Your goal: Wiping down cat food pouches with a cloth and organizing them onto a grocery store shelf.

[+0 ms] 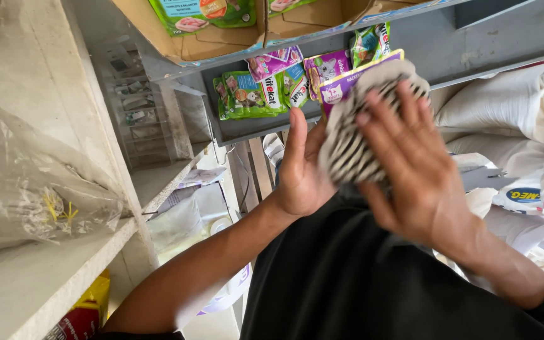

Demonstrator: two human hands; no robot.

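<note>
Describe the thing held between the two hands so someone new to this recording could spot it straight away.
Start at the grey metal shelf stocked with green and purple pouches. Just below and right of it, the left hand and right hand press together on a striped cloth. Its black-and-white zebra-like stripes and soft, crumpled look set it apart from the glossy, colourful pouches behind.

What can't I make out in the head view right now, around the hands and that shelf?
- Stack of purple and striped-edge pouches: fronts hidden by the right hand; count unclear.
- Left hand: fingers hidden behind the stack, so its grip is unclear.
- Green and purple pouches on the grey shelf: partly hidden behind the stack.
- Brown cardboard box: cut off by the top edge.
- Clear plastic bag: contents blurred.
</note>
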